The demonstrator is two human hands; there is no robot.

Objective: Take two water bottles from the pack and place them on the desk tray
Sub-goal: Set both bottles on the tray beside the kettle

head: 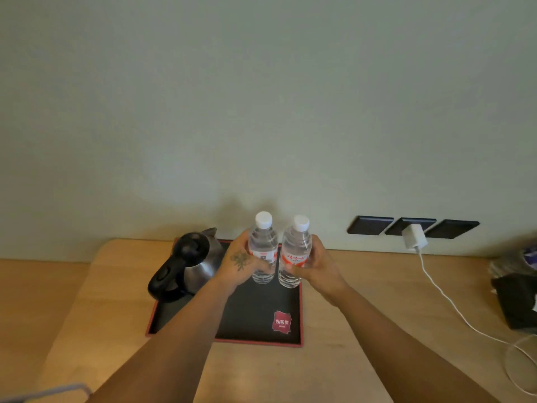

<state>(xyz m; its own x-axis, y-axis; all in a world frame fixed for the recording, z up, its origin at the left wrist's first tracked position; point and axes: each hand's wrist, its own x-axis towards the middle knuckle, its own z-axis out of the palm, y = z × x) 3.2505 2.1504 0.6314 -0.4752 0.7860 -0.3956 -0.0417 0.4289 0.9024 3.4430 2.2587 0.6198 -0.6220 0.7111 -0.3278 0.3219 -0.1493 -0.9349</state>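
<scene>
Two clear water bottles with white caps and red-and-white labels stand upright side by side over the far part of the black desk tray (255, 327), which has a red rim. My left hand (239, 264) is wrapped around the left bottle (263, 242). My right hand (316, 266) grips the right bottle (296, 245). The bottles' bases are at or just above the tray floor; I cannot tell if they touch it. The pack is out of view.
A steel kettle (186, 266) with a black lid and handle stands on the tray's left side, close to my left hand. A red logo square (282, 322) marks the tray. A white charger (414, 237) and cable hang from wall sockets at right. Dark items (517, 298) lie at the desk's right edge.
</scene>
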